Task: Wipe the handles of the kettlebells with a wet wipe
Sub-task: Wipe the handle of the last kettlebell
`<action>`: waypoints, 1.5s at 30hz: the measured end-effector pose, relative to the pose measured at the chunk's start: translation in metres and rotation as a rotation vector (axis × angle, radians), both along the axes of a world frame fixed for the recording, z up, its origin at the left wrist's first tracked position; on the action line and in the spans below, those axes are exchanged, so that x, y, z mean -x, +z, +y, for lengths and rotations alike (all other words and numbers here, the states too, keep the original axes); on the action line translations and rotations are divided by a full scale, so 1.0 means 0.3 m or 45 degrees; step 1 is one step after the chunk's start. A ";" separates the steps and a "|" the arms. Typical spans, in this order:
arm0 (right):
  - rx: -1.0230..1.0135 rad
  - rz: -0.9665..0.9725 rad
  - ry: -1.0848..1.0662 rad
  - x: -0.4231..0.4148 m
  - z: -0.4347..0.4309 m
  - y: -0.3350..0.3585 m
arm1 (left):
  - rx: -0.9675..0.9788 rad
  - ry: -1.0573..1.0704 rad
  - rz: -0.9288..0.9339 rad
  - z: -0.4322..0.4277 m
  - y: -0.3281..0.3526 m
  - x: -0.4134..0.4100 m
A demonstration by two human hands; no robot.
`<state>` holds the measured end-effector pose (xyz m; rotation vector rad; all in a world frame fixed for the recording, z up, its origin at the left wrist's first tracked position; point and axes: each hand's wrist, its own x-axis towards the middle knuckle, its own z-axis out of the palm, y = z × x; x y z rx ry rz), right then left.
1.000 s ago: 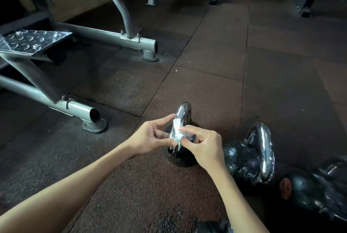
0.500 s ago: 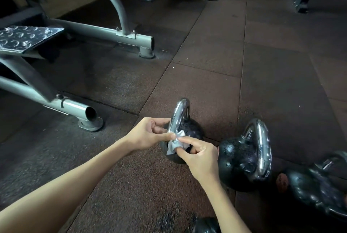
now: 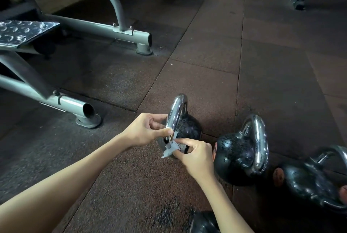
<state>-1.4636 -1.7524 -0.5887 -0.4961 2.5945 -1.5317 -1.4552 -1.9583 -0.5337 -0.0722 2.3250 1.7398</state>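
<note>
A black kettlebell [image 3: 189, 127] with a chrome handle [image 3: 176, 110] stands on the rubber floor in front of me. Both hands pinch a small crumpled white wet wipe [image 3: 171, 148] at the handle's lower near end. My left hand [image 3: 146, 129] holds the wipe from the left with thumb and forefinger, touching the handle. My right hand [image 3: 195, 155] grips the wipe from the right, just below the handle's base. A second kettlebell [image 3: 236, 157] with a chrome handle [image 3: 261, 138] stands to the right, and a third kettlebell [image 3: 311, 182] lies tilted further right.
Grey steel machine frames [image 3: 120, 31] with tread-plate steps [image 3: 24, 31] stand to the left and behind; one tube foot [image 3: 84, 112] ends close to my left hand. Another black weight [image 3: 204, 223] peeks in at the bottom edge. Dark rubber floor tiles [image 3: 272, 73] stretch ahead and to the right.
Both hands have slid the wipe down the chrome handle from its upper curve toward its base. The view has dipped slightly.
</note>
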 end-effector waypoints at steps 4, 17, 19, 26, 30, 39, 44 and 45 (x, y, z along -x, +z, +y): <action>-0.157 0.016 -0.037 0.018 -0.007 -0.048 | 0.035 0.014 0.011 0.004 -0.005 0.005; 0.088 -0.180 -0.386 0.195 0.183 0.087 | 0.492 0.140 -0.110 0.170 0.070 0.154; 0.193 -0.200 -0.405 0.197 0.204 0.119 | 0.522 0.139 -0.154 0.172 0.090 0.162; 0.519 -0.302 -0.225 0.148 0.154 0.251 | 0.554 0.353 0.086 0.157 0.108 0.015; 0.569 -0.232 -0.168 0.130 0.101 0.298 | 0.047 0.403 -0.051 0.142 0.211 -0.021; 0.313 0.052 -0.028 0.132 0.003 0.316 | -0.099 0.160 -0.203 0.087 0.249 -0.035; 0.257 0.132 -0.039 0.157 -0.036 0.333 | -0.067 0.191 -0.141 0.050 0.237 0.000; 0.246 0.159 -0.046 0.162 -0.045 0.333 | -0.080 0.197 -0.125 0.046 0.235 0.006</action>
